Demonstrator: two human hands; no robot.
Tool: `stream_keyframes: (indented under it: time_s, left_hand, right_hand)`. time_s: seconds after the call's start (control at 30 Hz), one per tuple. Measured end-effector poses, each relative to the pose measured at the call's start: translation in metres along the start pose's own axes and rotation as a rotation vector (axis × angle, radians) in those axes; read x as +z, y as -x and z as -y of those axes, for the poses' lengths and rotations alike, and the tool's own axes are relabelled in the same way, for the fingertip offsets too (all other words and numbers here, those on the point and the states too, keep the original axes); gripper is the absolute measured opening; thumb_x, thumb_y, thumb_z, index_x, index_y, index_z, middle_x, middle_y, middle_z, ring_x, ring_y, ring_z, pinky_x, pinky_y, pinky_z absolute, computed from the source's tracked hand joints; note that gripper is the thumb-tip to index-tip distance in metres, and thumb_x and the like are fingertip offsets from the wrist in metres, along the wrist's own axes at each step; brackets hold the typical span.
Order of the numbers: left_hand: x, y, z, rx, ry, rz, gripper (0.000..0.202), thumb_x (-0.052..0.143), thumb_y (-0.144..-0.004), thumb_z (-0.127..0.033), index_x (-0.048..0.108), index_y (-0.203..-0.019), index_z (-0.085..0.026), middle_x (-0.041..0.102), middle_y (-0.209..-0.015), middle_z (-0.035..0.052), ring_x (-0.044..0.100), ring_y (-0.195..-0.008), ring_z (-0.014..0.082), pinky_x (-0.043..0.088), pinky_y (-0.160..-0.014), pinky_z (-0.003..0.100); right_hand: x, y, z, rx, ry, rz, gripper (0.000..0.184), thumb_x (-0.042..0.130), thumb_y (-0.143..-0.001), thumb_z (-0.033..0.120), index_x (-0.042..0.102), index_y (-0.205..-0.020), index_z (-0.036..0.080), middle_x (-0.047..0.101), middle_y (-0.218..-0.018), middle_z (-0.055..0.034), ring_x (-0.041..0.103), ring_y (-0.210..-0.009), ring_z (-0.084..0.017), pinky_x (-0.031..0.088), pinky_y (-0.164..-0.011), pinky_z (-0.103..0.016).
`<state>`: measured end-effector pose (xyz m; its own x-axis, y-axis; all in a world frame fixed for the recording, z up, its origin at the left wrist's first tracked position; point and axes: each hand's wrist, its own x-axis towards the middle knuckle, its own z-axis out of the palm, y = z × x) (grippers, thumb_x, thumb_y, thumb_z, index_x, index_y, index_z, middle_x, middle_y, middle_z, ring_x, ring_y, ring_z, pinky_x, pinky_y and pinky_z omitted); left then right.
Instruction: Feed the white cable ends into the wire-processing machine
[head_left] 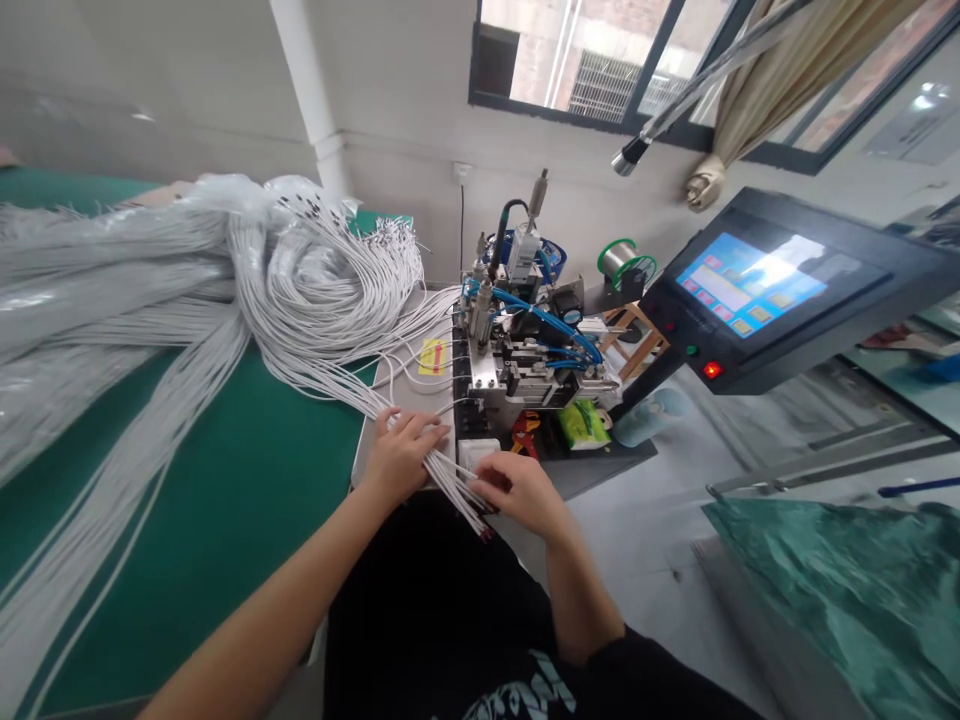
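Observation:
A bundle of white cables (454,482) with dark reddish ends lies across the near edge of the machine's metal plate. My left hand (405,450) is closed over this bundle, holding it down near the plate's corner. To its right, my right hand (517,490) has its thumb and fingers pinched at one cable beside the cable ends. Just beyond both hands stands a bench machine (517,350) with metal cylinders and blue air tubes. Several single cables run into its left side, past a yellow label (432,357) on the plate.
Long cable bundles in plastic (300,270) cover much of the green table (247,520) at left. A touchscreen panel (750,285) with a lit red button stands at right. A wire spool (621,262), red-handled pliers (526,432) and a green packet (583,425) sit around the machine.

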<state>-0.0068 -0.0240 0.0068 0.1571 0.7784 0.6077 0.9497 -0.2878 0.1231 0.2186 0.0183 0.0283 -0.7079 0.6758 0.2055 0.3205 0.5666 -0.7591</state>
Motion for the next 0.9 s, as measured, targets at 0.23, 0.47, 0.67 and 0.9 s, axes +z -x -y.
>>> stream_keyframes:
  time_s: [0.23, 0.47, 0.67, 0.9]
  left_hand:
    - [-0.004, 0.003, 0.003, 0.224, 0.060, -0.013, 0.026, 0.052, -0.090, -0.018, 0.067, -0.109, -0.026, 0.068, -0.099, 0.0033, 0.063, -0.083, 0.0119, 0.040, -0.087, 0.032]
    - [-0.011, 0.008, 0.001, 0.167, 0.046, -0.086, 0.036, 0.054, -0.090, -0.019, 0.059, -0.126, -0.024, 0.071, -0.095, 0.0033, 0.065, -0.081, 0.0125, 0.043, -0.087, 0.030]
    - [-0.007, 0.004, -0.001, 0.169, 0.053, -0.133, 0.034, 0.045, -0.093, -0.013, 0.062, -0.121, -0.020, 0.071, -0.096, 0.0068, 0.065, -0.085, 0.0160, 0.045, -0.085, 0.032]
    - [0.008, -0.014, 0.000, 0.229, 0.076, -0.061, 0.034, 0.038, -0.094, -0.012, 0.065, -0.114, -0.019, 0.072, -0.091, 0.0056, 0.064, -0.080, 0.0147, 0.044, -0.080, 0.029]
  right_hand:
    - [0.004, -0.019, -0.002, -0.025, -0.090, -0.283, 0.019, 0.057, -0.090, 0.032, 0.070, -0.083, 0.020, 0.064, -0.073, -0.0034, 0.055, -0.064, -0.015, 0.041, -0.062, -0.026]
    - [0.008, -0.037, -0.010, 0.042, -0.272, -0.363, 0.019, 0.061, -0.085, 0.036, 0.069, -0.080, 0.019, 0.062, -0.070, -0.0021, 0.052, -0.061, -0.015, 0.040, -0.056, -0.025]
    - [0.002, -0.042, -0.022, 0.062, -0.366, -0.371, 0.023, 0.061, -0.085, 0.040, 0.067, -0.077, 0.019, 0.061, -0.069, -0.0013, 0.053, -0.061, -0.015, 0.040, -0.056, -0.024]
    - [0.003, -0.051, -0.025, 0.074, -0.513, -0.367, 0.026, 0.059, -0.087, 0.040, 0.065, -0.074, 0.018, 0.063, -0.065, -0.0006, 0.053, -0.058, -0.014, 0.041, -0.057, -0.024]
